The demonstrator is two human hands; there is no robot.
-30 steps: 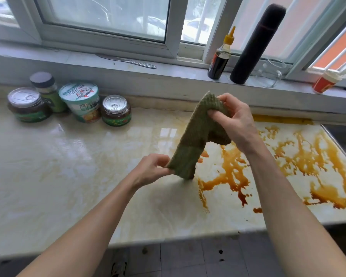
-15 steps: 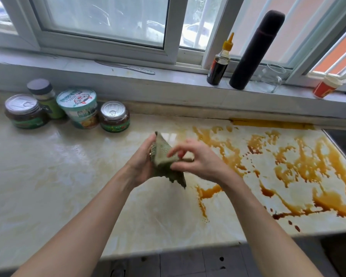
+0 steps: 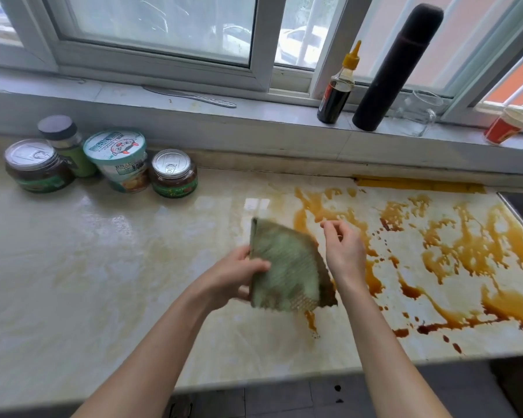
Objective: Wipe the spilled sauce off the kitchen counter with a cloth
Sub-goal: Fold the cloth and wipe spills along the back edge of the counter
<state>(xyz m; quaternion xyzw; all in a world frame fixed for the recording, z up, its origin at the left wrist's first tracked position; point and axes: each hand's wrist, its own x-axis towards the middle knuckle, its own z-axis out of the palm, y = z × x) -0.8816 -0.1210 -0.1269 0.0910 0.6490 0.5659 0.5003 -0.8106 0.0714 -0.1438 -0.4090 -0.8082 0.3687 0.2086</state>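
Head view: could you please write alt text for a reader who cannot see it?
A left hand holds a folded green cloth above a counter, the right hand close beside it. Brown sauce is spilled across the counter's right side.

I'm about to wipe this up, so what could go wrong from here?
1. The sauce lies close to the front edge of the counter on the right; a stroke toward you could push it onto the floor.
2. The left hand holds one folded cloth; against so wide a spill it may just smear.

Jars (image 3: pixel 174 173) at left; bottle (image 3: pixel 337 89) and flask (image 3: pixel 396 67) on windowsill (image 3: pixel 254 113).
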